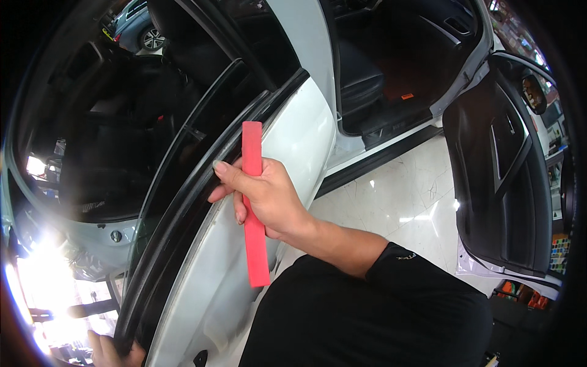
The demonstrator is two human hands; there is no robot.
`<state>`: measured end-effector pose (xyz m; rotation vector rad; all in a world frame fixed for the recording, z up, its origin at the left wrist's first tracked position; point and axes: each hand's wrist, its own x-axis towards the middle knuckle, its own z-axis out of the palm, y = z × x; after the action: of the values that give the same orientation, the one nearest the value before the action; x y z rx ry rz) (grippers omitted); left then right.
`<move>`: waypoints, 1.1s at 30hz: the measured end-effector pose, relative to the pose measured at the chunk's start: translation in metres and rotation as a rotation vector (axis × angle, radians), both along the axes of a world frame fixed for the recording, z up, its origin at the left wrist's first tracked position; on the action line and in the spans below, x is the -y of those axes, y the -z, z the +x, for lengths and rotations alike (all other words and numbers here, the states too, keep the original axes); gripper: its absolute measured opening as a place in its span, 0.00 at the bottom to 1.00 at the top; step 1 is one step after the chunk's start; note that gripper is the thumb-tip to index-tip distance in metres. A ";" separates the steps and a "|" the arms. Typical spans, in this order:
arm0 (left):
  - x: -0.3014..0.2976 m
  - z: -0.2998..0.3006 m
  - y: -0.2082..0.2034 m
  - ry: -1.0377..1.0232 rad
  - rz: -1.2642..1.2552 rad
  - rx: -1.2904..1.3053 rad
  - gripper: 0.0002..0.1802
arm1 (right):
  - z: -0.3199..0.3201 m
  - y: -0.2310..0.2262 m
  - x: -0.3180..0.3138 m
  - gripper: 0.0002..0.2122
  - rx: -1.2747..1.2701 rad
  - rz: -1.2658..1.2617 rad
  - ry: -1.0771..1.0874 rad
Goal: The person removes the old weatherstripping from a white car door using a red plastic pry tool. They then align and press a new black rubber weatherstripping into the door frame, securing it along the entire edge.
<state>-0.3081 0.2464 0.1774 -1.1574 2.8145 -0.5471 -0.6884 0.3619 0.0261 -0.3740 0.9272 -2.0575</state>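
Gripping 1 red bar w/ R hand, 1 blk door frame w/ L hand.

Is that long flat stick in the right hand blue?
No, the long flat stick in the person's right hand is red all along its visible length.

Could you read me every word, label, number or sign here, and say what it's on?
Nothing I can quote.
Black sleeve: small pale marking, too small and slanted to read surely.
Orange label inside the white car: too small to read.
Red strip in the right hand: no lettering shows.
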 end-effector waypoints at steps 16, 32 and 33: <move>-0.025 -0.070 0.028 0.148 0.323 -0.080 0.26 | 0.008 0.003 -0.005 0.17 -0.211 0.154 0.214; -0.013 -0.050 0.039 0.385 0.152 -0.155 0.27 | 0.007 0.009 0.001 0.13 -0.143 0.106 0.248; -0.005 -0.034 0.034 0.064 0.485 -0.139 0.37 | 0.007 0.009 0.001 0.14 -0.134 0.090 0.227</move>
<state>-0.3423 0.2511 0.1437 -1.0371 2.8604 0.2206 -0.6811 0.3614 0.0173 -0.3767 1.1858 -2.2064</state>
